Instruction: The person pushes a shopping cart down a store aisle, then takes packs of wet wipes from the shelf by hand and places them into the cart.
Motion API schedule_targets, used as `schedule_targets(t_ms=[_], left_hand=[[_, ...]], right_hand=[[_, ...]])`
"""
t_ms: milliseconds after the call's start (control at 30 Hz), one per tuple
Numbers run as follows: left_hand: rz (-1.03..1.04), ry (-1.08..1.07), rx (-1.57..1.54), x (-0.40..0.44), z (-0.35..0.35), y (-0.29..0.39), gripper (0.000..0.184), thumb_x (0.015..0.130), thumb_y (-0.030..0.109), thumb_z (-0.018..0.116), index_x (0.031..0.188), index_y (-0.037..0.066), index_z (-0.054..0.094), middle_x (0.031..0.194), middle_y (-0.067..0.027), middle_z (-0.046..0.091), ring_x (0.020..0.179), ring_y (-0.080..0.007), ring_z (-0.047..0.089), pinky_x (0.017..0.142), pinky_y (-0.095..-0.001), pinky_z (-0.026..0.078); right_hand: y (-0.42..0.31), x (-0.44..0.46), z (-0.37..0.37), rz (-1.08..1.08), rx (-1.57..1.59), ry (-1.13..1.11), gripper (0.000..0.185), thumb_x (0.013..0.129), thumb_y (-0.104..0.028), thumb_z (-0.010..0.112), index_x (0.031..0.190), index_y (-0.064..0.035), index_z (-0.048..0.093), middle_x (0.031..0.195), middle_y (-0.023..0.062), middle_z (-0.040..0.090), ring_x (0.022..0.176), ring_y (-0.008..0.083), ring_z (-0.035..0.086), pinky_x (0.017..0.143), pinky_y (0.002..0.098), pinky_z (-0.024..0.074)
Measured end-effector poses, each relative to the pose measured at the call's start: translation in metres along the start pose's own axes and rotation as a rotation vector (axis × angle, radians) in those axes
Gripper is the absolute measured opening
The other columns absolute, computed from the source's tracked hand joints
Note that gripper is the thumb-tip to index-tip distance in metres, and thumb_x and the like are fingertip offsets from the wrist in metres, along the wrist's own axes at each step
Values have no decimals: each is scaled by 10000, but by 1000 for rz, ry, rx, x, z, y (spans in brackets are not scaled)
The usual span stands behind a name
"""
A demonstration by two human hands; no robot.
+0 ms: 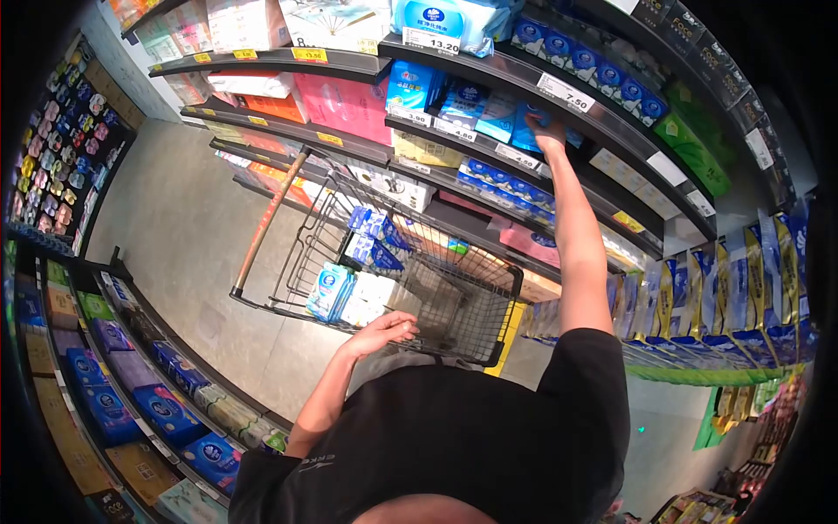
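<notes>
My right hand reaches into a middle shelf, at a blue tissue pack; its fingers are partly hidden against the packs, so its grip is unclear. Beside it on that shelf stand more blue packs. My left hand hangs over the near side of the shopping cart, its fingers curled loosely with nothing visible in them. Inside the cart lie blue and white packs, a light blue pack and white packs.
The cart handle points to the left. Price tags line the shelf edge. Hanging blue and gold packages fill the right side. A low shelf with blue packs runs along the lower left. Grey floor shows left of the cart.
</notes>
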State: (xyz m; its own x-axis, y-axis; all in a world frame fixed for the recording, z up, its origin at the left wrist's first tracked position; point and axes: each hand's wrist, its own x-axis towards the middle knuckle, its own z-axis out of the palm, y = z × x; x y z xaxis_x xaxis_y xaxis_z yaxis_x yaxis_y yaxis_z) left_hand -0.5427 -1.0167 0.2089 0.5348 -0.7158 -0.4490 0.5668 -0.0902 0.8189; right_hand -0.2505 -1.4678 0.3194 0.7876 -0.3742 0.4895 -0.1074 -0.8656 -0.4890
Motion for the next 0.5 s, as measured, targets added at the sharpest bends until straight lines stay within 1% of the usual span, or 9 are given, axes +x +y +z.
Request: schedule_targets(t_ms=[33, 100, 133, 200, 233, 300, 367, 433, 500], left_hand=[[-4, -4, -3, 0, 0, 0, 399, 952, 314, 511, 1239, 38, 486, 1102, -80, 595, 1023, -154, 568, 897, -294, 439], [-1, -5, 4, 1, 0, 2, 399, 953, 313, 509, 1244, 42, 485, 1105, -78, 595, 1022, -152, 567, 897, -294, 439], [0, -6, 8, 1, 0, 2, 398, 954, 313, 507, 1248, 46, 484, 1108, -77, 594, 1022, -150, 567, 897, -293, 438], [-1, -8, 13, -1, 0, -1, 398, 955, 312, 506, 1253, 50, 483, 1111, -75, 594, 1022, -147, 566, 897, -292, 438], [3, -16, 13, 0, 0, -2, 407, 950, 324, 512, 1250, 51, 484, 1121, -79, 592, 1015, -144, 561, 883, -290, 439], [0, -26, 9, 1, 0, -6, 416, 945, 336, 519, 1247, 51, 486, 1131, -83, 590, 1008, -141, 556, 869, -289, 440], [13, -54, 32, 1, 0, -10, 432, 943, 349, 518, 1248, 45, 484, 1128, -86, 594, 1009, -144, 558, 869, -291, 441], [-2, -58, 43, 0, 2, -8, 439, 942, 354, 520, 1248, 41, 484, 1122, -86, 598, 1004, -145, 560, 866, -290, 443], [-8, -68, 34, 1, 4, -8, 436, 941, 353, 522, 1246, 43, 486, 1120, -82, 599, 999, -143, 560, 860, -285, 444]], right_hand=[[2, 1, 2, 1, 2, 1, 381, 694, -418, 746, 945, -138, 689, 1121, 103, 638, 1029, 321, 591, 873, 372, 460], [9, 2, 5, -38, 129, 27, 508, 708, -449, 733, 1100, -141, 634, 1184, 123, 606, 1076, 327, 569, 908, 364, 445], [24, 5, 13, -35, 128, 25, 508, 708, -449, 733, 1100, -141, 634, 1184, 123, 606, 1076, 327, 569, 908, 364, 445], [35, 9, 20, 29, 320, 50, 708, 701, -506, 724, 1268, -138, 511, 1250, 152, 558, 1133, 346, 533, 953, 363, 425], [34, 6, 16, 31, 320, 49, 708, 701, -506, 724, 1268, -138, 511, 1250, 152, 558, 1133, 346, 533, 953, 363, 425], [30, -2, -1, 165, 111, -66, 877, 677, -560, 719, 1362, -123, 387, 1320, 182, 489, 1202, 357, 473, 987, 377, 408], [21, -14, -11, 215, 54, -98, 897, 655, -588, 716, 1352, -118, 403, 1322, 191, 481, 1211, 353, 465, 990, 386, 407], [15, -25, -13, 232, -187, -85, 918, 663, -584, 710, 1369, -104, 373, 1318, 202, 481, 1196, 350, 481, 989, 388, 409], [16, -30, -16, 266, -164, -157, 864, 682, -590, 685, 1331, -78, 433, 1282, 205, 514, 1164, 355, 510, 971, 395, 421]])
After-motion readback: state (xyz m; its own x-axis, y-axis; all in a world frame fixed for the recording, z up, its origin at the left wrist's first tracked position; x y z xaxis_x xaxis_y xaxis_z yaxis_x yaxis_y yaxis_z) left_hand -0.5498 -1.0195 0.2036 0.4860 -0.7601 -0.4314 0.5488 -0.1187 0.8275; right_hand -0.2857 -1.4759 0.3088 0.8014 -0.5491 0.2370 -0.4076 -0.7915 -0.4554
